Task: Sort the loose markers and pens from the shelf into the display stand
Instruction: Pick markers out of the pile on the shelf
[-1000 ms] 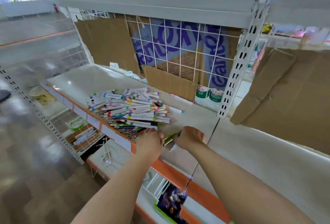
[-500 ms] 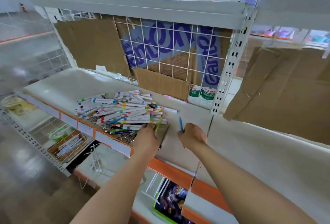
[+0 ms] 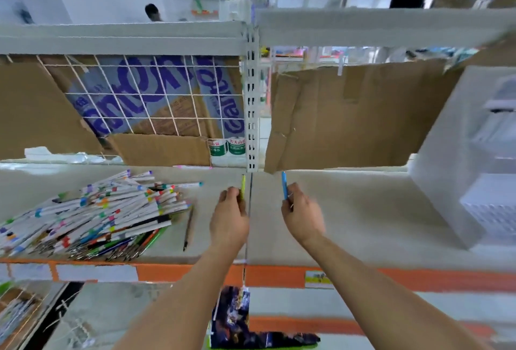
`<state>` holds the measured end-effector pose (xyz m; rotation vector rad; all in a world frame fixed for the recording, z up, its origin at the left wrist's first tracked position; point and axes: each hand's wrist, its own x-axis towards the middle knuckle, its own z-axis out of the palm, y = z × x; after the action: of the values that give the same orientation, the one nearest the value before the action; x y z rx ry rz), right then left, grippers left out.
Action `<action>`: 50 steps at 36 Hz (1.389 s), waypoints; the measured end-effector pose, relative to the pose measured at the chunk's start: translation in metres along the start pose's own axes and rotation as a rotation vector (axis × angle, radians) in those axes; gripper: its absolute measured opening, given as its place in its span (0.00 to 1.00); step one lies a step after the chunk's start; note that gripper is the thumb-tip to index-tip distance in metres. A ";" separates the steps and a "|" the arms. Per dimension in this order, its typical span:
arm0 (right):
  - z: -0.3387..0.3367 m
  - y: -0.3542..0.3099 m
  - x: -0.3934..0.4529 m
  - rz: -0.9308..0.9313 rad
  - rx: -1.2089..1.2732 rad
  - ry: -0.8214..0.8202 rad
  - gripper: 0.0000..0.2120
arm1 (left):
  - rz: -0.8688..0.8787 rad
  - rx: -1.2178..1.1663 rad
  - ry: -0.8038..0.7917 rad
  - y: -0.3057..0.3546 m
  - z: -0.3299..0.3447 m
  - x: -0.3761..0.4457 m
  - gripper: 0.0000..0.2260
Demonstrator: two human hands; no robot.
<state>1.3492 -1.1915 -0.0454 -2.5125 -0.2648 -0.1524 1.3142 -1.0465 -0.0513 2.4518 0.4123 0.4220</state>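
Head view: left hand [image 3: 229, 218] pinches a yellow pen [image 3: 243, 187], right hand [image 3: 301, 217] a blue pen [image 3: 284, 187], above the shelf [image 3: 349, 210] mid-front edge.

The left hand [image 3: 229, 218] holds a yellow pen [image 3: 243, 186] and the right hand [image 3: 303, 217] a blue pen [image 3: 284, 188], right of the marker pile [image 3: 92, 215].

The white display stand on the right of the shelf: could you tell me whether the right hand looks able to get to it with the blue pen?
Probably yes. The right hand holds the blue pen above bare shelf, and nothing lies between it and the display stand further right.
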 end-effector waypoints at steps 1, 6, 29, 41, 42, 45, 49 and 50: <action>-0.010 0.009 -0.003 0.027 0.004 0.030 0.08 | 0.023 -0.016 -0.012 0.009 0.007 -0.001 0.09; -0.054 0.062 -0.018 0.137 0.039 0.190 0.05 | 0.163 -0.054 -0.043 0.061 0.041 -0.012 0.07; -0.246 0.287 -0.034 0.211 -0.018 0.544 0.06 | 0.288 -0.300 -0.063 0.298 0.192 -0.089 0.06; -0.250 0.313 -0.004 0.132 0.080 0.571 0.06 | 0.341 -0.325 -0.029 0.343 0.229 -0.076 0.01; -0.248 0.314 -0.002 0.115 0.079 0.567 0.06 | 0.336 -0.319 -0.025 0.343 0.232 -0.076 0.01; -0.245 0.317 0.001 0.061 0.080 0.570 0.08 | 0.324 -0.319 -0.025 0.342 0.239 -0.075 0.03; -0.242 0.320 0.004 0.060 0.124 0.589 0.07 | 0.270 -0.283 -0.038 0.341 0.245 -0.076 0.02; -0.241 0.321 0.005 0.064 0.127 0.588 0.08 | 0.264 -0.260 -0.044 0.341 0.246 -0.077 0.02</action>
<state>1.4140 -1.5872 -0.0280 -2.2284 0.0462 -0.8007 1.4067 -1.4643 -0.0450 2.2610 0.0112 0.4965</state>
